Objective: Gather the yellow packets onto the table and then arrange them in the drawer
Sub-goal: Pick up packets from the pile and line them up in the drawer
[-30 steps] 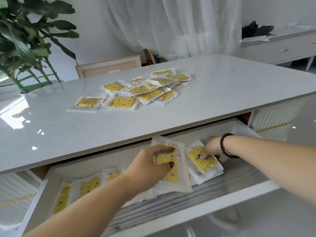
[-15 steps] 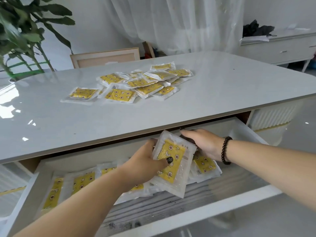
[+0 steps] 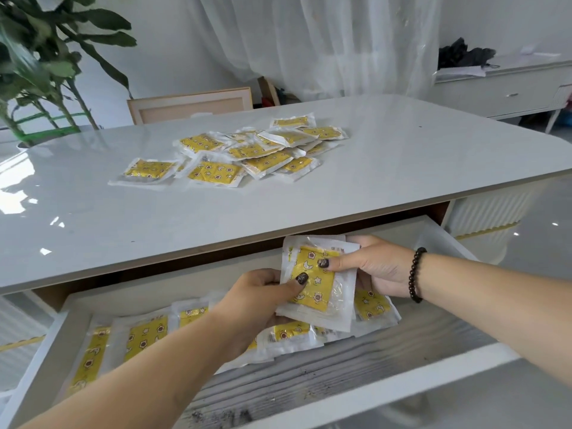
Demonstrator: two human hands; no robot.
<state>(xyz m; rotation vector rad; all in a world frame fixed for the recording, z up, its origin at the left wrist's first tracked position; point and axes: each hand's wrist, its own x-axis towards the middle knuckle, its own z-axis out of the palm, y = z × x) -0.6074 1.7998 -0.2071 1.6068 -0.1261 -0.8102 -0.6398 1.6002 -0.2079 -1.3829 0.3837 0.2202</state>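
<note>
A yellow packet in clear wrap (image 3: 315, 286) is held above the open drawer (image 3: 349, 394) by both hands. My left hand (image 3: 263, 294) pinches its left edge with the thumb on top. My right hand (image 3: 371, 267) grips its upper right side, thumb on the front. Several yellow packets (image 3: 142, 335) lie in a row along the drawer's back, from the left side to under my hands. A loose pile of several more packets (image 3: 247, 151) lies on the white table top (image 3: 402, 162).
The drawer's front part shows bare grey wood-grain bottom. A potted plant (image 3: 40, 63) stands at the table's far left. A chair back (image 3: 192, 103) is behind the table. A white sideboard (image 3: 501, 88) stands at the far right, with curtains behind.
My right hand left the packet lying in the drawer and came up to take the right side of the packet that my left hand holds. That packet rose and turned more upright.
</note>
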